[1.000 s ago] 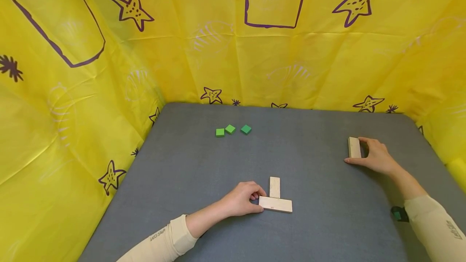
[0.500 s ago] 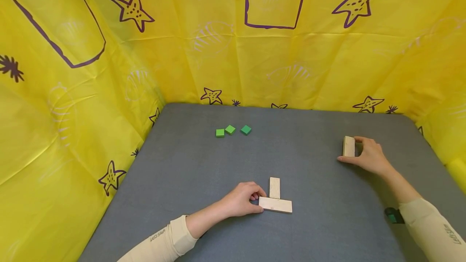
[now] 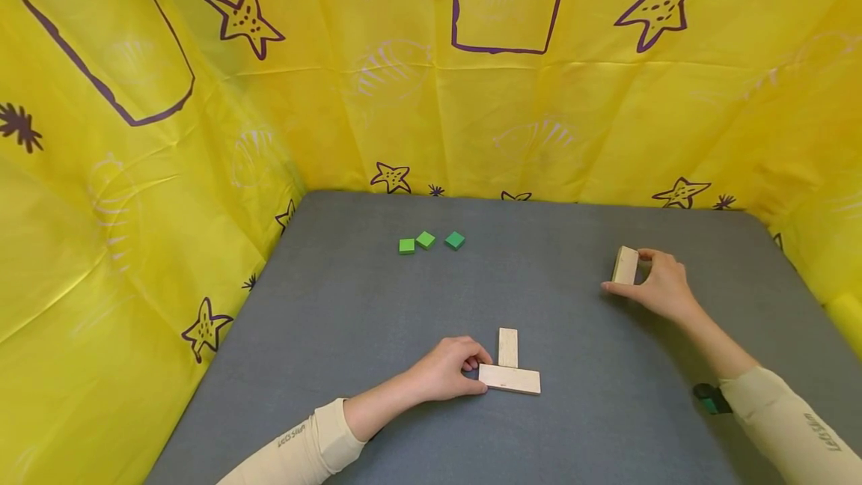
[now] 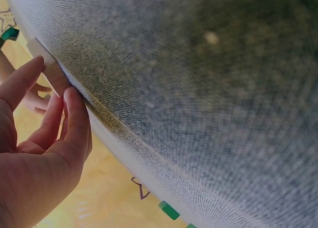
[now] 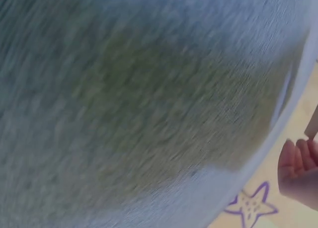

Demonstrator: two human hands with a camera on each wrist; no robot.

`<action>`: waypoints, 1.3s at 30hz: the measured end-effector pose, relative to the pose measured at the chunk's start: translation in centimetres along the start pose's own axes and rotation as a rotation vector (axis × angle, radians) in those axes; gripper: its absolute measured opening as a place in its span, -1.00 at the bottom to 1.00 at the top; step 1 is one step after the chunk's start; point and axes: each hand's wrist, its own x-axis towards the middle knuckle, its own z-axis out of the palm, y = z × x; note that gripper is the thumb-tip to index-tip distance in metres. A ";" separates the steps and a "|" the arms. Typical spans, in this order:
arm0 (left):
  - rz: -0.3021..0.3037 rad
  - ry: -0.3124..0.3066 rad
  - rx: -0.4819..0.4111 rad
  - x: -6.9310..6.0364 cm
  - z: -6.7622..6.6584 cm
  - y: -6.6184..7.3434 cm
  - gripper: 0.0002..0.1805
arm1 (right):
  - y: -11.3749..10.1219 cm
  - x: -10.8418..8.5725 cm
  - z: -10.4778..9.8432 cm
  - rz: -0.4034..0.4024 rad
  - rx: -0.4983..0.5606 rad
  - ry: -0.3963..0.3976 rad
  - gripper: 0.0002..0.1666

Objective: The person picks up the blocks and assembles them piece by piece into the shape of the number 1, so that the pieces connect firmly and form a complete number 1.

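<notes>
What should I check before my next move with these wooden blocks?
1. Right hand has a grip on its block: ok, it holds it.
2. Held block off the tabletop: cannot tell.
3. Left hand steadying the front block: ok, it pinches the left end.
4. Back block touching the front block: cannot tell; its near end looks flush.
5. Three green pieces out of the way between the hands: ok, they lie farther back.

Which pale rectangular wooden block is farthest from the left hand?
The pale rectangular wooden block gripped by the right hand; the other two blocks form a T at the left hand.
</notes>
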 end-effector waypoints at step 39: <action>0.027 0.012 -0.005 -0.2 0.1 -0.1 -0.72 | -7.9 -1.4 5.7 0.030 0.214 -0.100 0.18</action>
